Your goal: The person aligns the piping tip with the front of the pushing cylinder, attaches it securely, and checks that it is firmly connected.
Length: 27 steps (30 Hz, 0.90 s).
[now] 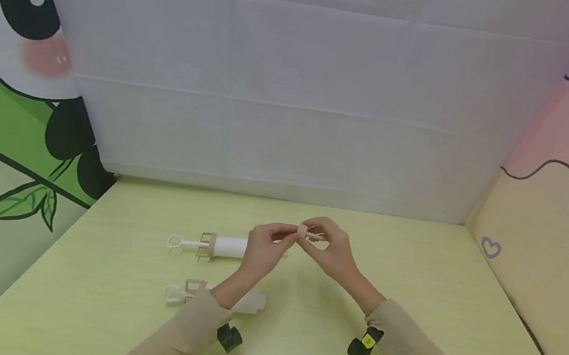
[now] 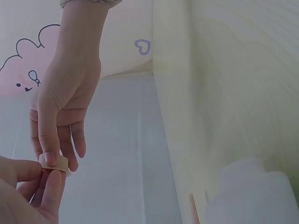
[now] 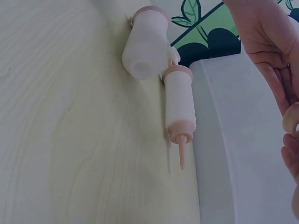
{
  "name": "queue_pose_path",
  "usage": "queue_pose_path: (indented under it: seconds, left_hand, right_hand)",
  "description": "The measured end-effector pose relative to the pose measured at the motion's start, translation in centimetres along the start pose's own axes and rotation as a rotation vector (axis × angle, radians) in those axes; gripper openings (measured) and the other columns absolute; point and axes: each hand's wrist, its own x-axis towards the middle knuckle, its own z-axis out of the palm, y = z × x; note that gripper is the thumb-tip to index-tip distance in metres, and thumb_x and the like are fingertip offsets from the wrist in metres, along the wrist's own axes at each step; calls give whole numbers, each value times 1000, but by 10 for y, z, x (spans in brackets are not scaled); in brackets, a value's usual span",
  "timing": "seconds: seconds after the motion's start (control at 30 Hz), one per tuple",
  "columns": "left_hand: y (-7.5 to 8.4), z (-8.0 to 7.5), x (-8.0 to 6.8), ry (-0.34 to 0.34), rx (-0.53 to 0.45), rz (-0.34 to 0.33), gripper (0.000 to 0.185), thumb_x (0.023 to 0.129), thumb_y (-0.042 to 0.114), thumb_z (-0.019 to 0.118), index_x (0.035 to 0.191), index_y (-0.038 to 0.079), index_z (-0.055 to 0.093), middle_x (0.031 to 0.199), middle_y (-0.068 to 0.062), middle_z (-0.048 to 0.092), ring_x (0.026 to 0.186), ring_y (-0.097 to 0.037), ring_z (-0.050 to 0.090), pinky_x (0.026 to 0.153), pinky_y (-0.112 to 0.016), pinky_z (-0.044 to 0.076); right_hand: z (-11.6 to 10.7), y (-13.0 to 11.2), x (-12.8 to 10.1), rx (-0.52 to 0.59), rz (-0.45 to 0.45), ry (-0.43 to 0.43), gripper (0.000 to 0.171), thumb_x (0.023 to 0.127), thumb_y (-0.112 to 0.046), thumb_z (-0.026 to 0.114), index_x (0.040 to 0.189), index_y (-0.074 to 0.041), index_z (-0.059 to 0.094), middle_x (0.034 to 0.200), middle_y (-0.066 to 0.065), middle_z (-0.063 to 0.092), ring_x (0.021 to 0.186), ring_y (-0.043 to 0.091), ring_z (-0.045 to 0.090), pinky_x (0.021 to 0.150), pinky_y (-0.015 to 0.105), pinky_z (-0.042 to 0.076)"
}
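Note:
Out over the table, both hands meet at a small beige ring-shaped cap (image 1: 302,231). My left hand (image 1: 266,248) pinches it between thumb and fingers from the left. From the right, my right hand (image 1: 331,251) pinches the same cap (image 2: 53,161), a thin beige piece showing among its fingers. A white syringe-like tube (image 1: 230,247) with a beige collar and looped plunger handle lies beneath the left hand; in the right wrist view a thin beige nozzle (image 3: 182,151) tips it. Closer to me, a second white tube (image 1: 250,302) has a bare white end and is partly hidden by the left forearm.
The pale yellow table (image 1: 402,352) runs back to a white cloth wall (image 1: 307,96). Cartoon-printed panels stand along its left and right sides. Each wrist carries a small black camera (image 1: 229,338) on its sleeve.

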Motion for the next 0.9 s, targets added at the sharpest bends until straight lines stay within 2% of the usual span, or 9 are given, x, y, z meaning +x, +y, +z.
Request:
queue_pose_path:
  seconds: [0.2, 0.3, 0.47, 0.63, 0.77, 0.9]
  left_hand:
    - [6, 0, -1, -20, -17, 0, 17, 83, 8, 65, 93, -5, 69, 92, -17, 68, 84, -28, 65, 65, -27, 54]
    - [20, -2, -4, -32, -30, 9, 17, 83, 5, 64, 93, -8, 67, 91, -20, 67, 84, -32, 64, 65, -29, 54]
    - [37, -7, -9, -29, -50, 1, 16, 82, -1, 63, 92, -13, 65, 89, -24, 66, 80, -35, 64, 63, -23, 54]
    - [37, -9, -9, -13, -29, 18, 14, 81, -5, 62, 91, -13, 65, 89, -24, 66, 78, -36, 64, 65, -24, 54]
    - [33, -11, -7, -11, -7, 28, 14, 80, -5, 63, 91, -13, 65, 89, -24, 66, 78, -35, 64, 69, -32, 54]
    - [16, -13, -3, -16, -11, 32, 15, 80, -3, 65, 92, -11, 66, 89, -22, 67, 79, -32, 65, 69, -31, 54]
  right_hand:
    - [1, 0, -1, 52, 81, 16, 25, 75, 7, 67, 99, 8, 58, 95, 21, 60, 82, 34, 61, 71, 47, 52]
    - [1, 0, -2, 61, 124, 27, 25, 76, 5, 68, 99, 7, 59, 95, 20, 60, 82, 34, 61, 74, 46, 52]
    - [0, 1, -4, 86, 173, 30, 24, 77, 5, 67, 100, 7, 59, 97, 20, 60, 83, 33, 60, 74, 42, 52]
    - [-1, 0, -5, 101, 196, 43, 24, 77, 5, 67, 100, 8, 59, 97, 21, 60, 83, 32, 59, 72, 37, 53]
    - [-2, 1, -5, 93, 204, 47, 25, 77, 5, 67, 100, 8, 59, 97, 21, 60, 83, 27, 60, 71, 35, 52]
    - [-3, 2, -6, 95, 202, 45, 26, 76, 6, 67, 101, 8, 59, 97, 21, 60, 83, 29, 59, 71, 35, 52]
